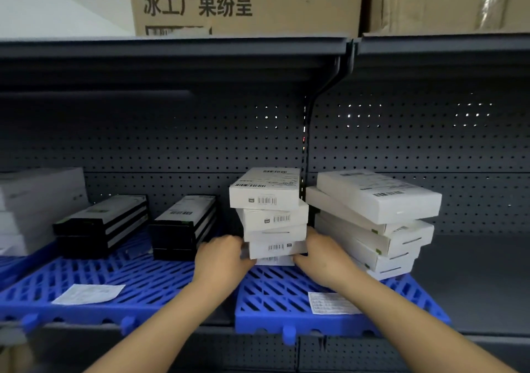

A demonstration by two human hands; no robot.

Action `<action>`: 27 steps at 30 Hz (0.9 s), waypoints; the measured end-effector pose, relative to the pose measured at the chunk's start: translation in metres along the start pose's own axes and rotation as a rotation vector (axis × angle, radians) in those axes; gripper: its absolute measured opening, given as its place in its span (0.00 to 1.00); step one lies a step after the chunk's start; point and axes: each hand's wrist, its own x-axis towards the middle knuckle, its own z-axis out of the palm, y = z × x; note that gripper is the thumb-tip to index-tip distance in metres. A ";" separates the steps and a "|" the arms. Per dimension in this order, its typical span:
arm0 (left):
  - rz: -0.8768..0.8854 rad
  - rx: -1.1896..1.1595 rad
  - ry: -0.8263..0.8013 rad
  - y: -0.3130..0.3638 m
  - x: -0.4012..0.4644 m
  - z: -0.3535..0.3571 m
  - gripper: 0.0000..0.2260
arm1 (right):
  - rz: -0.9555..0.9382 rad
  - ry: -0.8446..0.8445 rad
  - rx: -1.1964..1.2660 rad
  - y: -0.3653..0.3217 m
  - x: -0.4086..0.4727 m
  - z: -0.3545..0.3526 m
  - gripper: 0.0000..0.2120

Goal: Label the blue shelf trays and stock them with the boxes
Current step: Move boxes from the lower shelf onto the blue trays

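Both hands [222,253] grip a five-high white box stack [271,217] on a blue tray [286,312]
Two black stacks [183,226] left, another white stack [372,223] right

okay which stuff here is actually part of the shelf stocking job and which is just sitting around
Job: blue trays, paper labels, white box stack held by left hand and right hand, black boxes.
Lying about: cardboard cartons on the top shelf.
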 end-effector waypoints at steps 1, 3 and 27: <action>-0.009 -0.049 -0.024 0.002 0.003 0.002 0.14 | 0.021 -0.007 0.008 0.001 0.005 0.001 0.18; -0.034 -0.213 -0.089 0.002 0.009 0.004 0.16 | 0.064 -0.027 0.036 0.000 0.012 0.001 0.19; -0.007 -0.404 -0.126 -0.019 0.045 0.022 0.13 | 0.143 -0.094 0.193 -0.005 0.026 -0.003 0.16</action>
